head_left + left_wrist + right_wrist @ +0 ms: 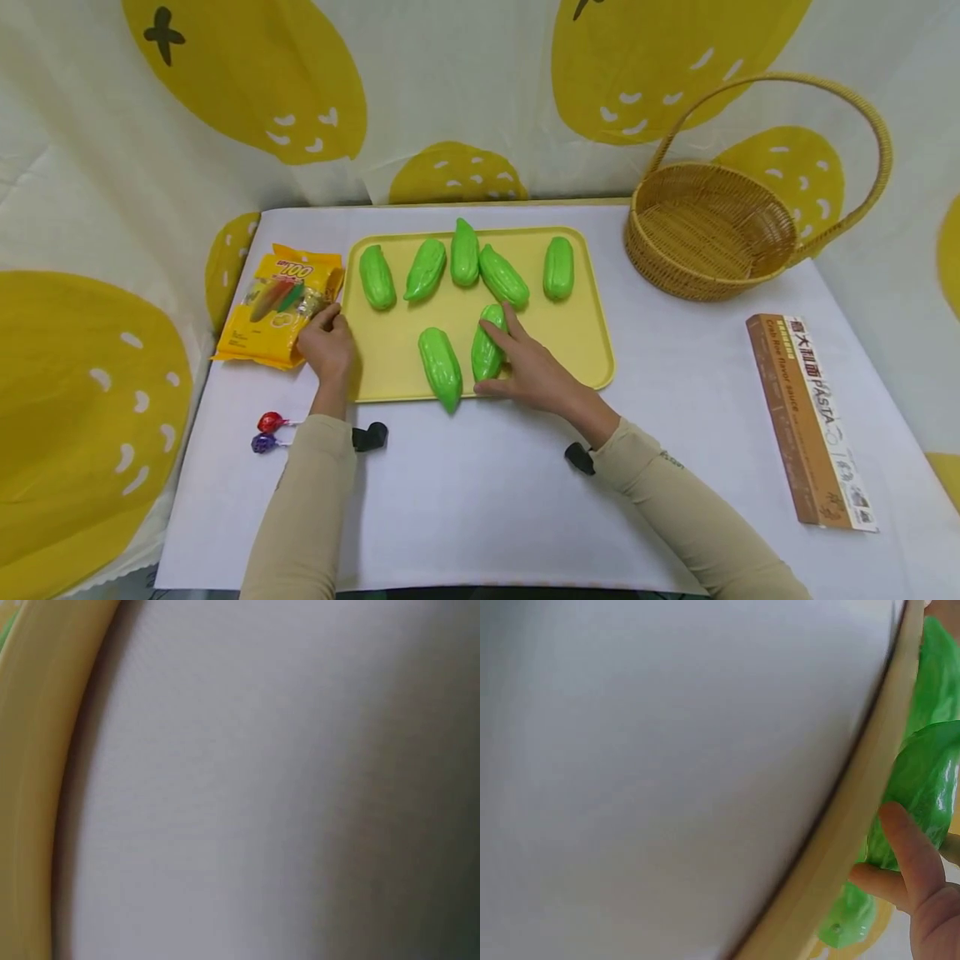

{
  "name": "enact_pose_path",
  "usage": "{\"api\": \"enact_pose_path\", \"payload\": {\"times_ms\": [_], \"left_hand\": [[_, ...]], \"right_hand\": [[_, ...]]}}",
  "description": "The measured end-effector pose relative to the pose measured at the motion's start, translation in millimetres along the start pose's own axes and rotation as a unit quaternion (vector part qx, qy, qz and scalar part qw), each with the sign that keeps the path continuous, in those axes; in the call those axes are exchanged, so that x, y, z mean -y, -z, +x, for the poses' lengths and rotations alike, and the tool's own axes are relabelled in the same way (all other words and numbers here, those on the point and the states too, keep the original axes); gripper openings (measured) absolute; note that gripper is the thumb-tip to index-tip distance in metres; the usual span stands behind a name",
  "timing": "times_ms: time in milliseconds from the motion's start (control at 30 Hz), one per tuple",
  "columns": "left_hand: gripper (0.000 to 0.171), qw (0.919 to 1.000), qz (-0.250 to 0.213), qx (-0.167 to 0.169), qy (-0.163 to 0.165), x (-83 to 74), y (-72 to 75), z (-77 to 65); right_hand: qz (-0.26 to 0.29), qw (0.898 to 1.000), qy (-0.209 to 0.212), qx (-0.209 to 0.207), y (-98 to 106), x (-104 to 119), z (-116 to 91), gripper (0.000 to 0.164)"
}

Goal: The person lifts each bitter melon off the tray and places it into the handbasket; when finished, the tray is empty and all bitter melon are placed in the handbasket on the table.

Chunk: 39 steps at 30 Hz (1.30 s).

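On a yellow tray (390,367) lie several glossy green, gourd-shaped vegetables, most in a row at the back, like the leftmost vegetable (377,277). My right hand (528,367) holds one green vegetable (487,346) near the tray's front rim, thumb on its near end and fingers over its far side. In the right wrist view, thumb and fingers span this vegetable (926,776). Just left of it a second vegetable (440,367) juts over the front rim. My left hand (328,343) grips the tray's left rim with curled fingers, close beside a yellow candy bag (273,312).
A wicker basket (645,258) with a tall handle stands at the back right. A long pasta box (810,421) lies on the right. Red (270,422) and purple lollipops (263,442) lie by my left forearm. A patterned curtain (465,100) hangs behind the table.
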<state>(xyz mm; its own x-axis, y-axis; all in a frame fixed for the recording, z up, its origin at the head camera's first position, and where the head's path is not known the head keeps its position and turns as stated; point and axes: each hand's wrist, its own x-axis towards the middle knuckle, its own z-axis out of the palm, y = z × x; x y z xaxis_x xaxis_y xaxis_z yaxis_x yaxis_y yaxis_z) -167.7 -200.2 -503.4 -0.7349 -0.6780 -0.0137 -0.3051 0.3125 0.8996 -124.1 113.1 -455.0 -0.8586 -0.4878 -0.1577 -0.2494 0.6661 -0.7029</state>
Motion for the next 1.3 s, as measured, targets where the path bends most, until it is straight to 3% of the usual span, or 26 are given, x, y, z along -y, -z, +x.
{"api": "enact_pose_path", "payload": {"times_ms": [367,700,933,1067,1300], "left_hand": [[0.029,1.0000,0.007,-0.003,0.006,-0.4,-0.7,-0.2],[0.029,0.9999,-0.002,-0.005,0.016,2.2,-2.1,2.0],[0.029,0.9998,-0.005,-0.012,0.016,4.2,-0.7,2.8],[0.028,0.9996,-0.015,-0.017,0.018,3.7,0.7,2.4],[0.029,0.9993,-0.030,-0.004,0.023,2.3,-1.5,1.8]], "right_hand": [[-0.015,0.999,0.028,-0.034,24,6,-9,0.101],[-0.044,0.996,0.022,-0.069,62,-2,-15,0.102],[-0.073,0.989,0.001,-0.129,107,-22,-18,0.103],[-0.057,0.984,-0.013,-0.166,140,-36,-21,0.103],[-0.064,0.973,-0.074,-0.211,194,-76,-25,0.105]]}}
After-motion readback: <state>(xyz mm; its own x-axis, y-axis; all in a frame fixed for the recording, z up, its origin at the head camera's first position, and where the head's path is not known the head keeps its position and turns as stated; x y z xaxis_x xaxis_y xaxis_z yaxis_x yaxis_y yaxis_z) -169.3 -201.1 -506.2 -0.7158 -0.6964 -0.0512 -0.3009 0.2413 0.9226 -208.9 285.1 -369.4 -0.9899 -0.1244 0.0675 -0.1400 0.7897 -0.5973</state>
